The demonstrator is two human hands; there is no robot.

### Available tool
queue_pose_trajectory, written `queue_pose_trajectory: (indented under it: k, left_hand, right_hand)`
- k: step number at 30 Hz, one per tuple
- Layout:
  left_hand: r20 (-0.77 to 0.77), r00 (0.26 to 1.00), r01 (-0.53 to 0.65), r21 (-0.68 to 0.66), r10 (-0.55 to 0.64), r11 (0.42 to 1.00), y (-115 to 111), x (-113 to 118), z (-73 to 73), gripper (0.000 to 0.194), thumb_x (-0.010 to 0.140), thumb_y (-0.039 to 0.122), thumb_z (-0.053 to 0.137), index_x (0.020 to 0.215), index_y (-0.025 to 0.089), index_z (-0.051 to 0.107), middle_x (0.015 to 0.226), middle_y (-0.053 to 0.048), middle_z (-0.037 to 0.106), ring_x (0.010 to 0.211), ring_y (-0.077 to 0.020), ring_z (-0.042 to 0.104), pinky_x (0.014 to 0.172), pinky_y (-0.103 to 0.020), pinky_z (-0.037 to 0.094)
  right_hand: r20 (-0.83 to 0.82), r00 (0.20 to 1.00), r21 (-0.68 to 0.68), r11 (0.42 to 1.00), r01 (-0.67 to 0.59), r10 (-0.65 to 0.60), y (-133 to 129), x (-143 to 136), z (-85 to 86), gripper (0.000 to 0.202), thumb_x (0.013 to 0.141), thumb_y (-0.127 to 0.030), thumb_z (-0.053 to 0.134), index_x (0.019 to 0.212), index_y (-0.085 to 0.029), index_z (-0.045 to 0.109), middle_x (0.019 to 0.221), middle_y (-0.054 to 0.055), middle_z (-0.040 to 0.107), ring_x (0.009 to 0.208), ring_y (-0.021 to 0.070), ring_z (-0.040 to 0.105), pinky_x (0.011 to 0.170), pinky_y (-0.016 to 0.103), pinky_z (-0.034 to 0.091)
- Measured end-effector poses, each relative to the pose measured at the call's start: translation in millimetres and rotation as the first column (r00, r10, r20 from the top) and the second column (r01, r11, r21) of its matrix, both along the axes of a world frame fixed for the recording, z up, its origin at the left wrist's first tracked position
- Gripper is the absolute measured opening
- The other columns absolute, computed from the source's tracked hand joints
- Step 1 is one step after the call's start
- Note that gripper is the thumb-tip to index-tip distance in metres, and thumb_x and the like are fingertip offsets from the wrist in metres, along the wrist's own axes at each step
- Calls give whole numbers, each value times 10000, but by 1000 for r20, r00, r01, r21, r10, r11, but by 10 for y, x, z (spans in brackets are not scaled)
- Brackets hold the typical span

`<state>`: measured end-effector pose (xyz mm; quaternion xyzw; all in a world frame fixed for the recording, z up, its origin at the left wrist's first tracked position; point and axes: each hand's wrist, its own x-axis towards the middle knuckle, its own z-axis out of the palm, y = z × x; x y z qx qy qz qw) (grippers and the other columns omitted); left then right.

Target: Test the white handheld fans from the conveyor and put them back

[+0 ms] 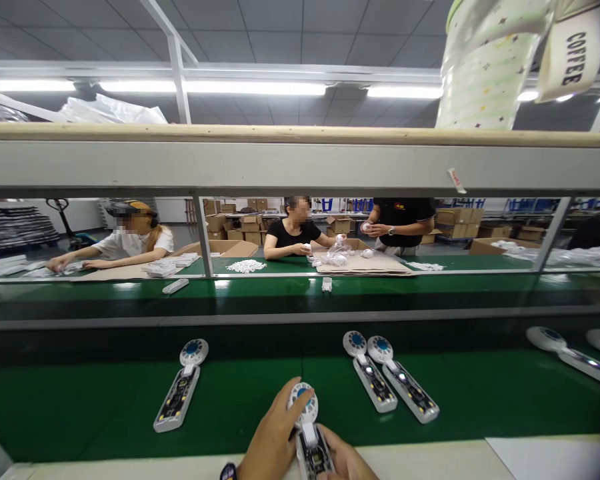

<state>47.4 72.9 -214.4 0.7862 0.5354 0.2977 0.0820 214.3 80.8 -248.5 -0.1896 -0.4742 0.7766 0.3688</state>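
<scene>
A white handheld device (308,435) with a round, blue-centred head and an opened handle showing a circuit board is held between both hands at the near edge of the bench. My left hand (274,433) is closed around its head, thumb and fingers at the rim. Around the lower handle wraps my right hand (347,459), partly cut off by the bottom of the view. A similar device (177,393) lies on the green surface to the left. Two more, one device (373,380) close beside another device (410,387), lie to the right with small lights lit.
More devices (580,357) lie at the far right of the green belt (260,380). A white sheet (545,457) is at the near right. A shelf beam (300,163) crosses overhead. Beyond it, several co-workers handle white parts at the opposite side, near a parts pile (247,266).
</scene>
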Motion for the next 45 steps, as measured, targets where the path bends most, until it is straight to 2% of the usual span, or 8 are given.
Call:
queue_pose_trajectory:
  k: [12, 16, 21, 25, 30, 35, 41, 45]
  left_hand:
    - [39, 998, 44, 27, -45, 999, -41, 18, 82, 648, 844, 33, 312, 1419, 282, 144, 1497, -107, 172, 1323, -258, 307, 1020, -407, 394]
    - [-48, 946, 323, 155, -320, 933, -106, 39, 147, 566, 908, 138, 288, 1424, 274, 98, 1489, -112, 211, 1348, -259, 244, 1062, -438, 328]
    - [-172, 828, 537, -35, -535, 843, -130, 95, 253, 682, 873, 464, 460, 1433, 243, 140, 1376, -139, 435, 1283, -299, 369, 1068, -468, 292]
    - [-241, 840, 478, -95, -487, 873, -113, 141, 285, 569, 898, 420, 430, 1400, 202, 275, 1376, -160, 429, 1290, -335, 343, 1043, -537, 288]
    - [-301, 890, 369, 30, -343, 929, -91, 114, 175, 522, 864, 270, 472, 1365, 186, 349, 1388, -134, 420, 1302, -343, 319, 1041, -583, 267]
    - [-187, 981, -12, 153, 41, 988, 55, -37, -13, 496, 823, 60, 337, 1296, 166, 445, 1362, -140, 449, 1289, -301, 357, 1018, -575, 336]
    - [-159, 966, -181, 145, 203, 973, 132, -137, -106, 434, 834, 84, 329, 1231, 140, 492, 1364, -161, 424, 1300, -303, 338, 1034, -576, 314]
    - [-140, 981, -113, 129, 131, 985, 33, -49, -35, 407, 872, 158, 353, 1266, 193, 445, 1421, -116, 354, 1337, -272, 270, 1038, -506, 354]
  right_hand:
    - [-66, 994, -131, 988, 76, -85, -1, 34, -57, 724, 561, -422, 802, 1196, -217, 524, 1009, 99, 675, 806, 272, 680, 830, 461, 464]
    - [-115, 968, -283, 942, 182, -221, 59, 63, 11, 566, 587, -457, 776, 1084, -244, 611, 1019, 63, 685, 966, 251, 634, 913, 424, 439]
    - [-105, 963, -280, 936, 212, -250, 113, 164, 34, 476, 482, -456, 819, 865, -197, 705, 975, 79, 702, 1123, 264, 534, 1030, 394, 334]
    - [-67, 966, -270, 937, 223, -249, 115, 184, 1, 388, 470, -319, 834, 826, -233, 705, 1012, 67, 689, 1137, 275, 518, 981, 384, 396]
    - [-64, 983, -367, 920, 139, -175, 126, 51, -34, 517, 565, -577, 708, 953, -240, 649, 1074, 82, 665, 1010, 282, 610, 861, 429, 473]
    - [-80, 990, -472, 879, 67, -118, 92, 47, -19, 798, 446, -629, 756, 1095, -234, 511, 1085, 109, 659, 783, 283, 694, 786, 428, 485]
    - [79, 959, -113, 953, 280, -272, 70, 126, 93, 621, 643, -627, 643, 1039, -163, 528, 883, 102, 684, 597, 184, 652, 540, 292, 470]
    - [178, 745, 390, 741, 546, -642, 235, 351, 127, 457, 806, -563, 480, 1027, -167, 538, 836, 79, 650, 718, 187, 604, 631, 300, 470]
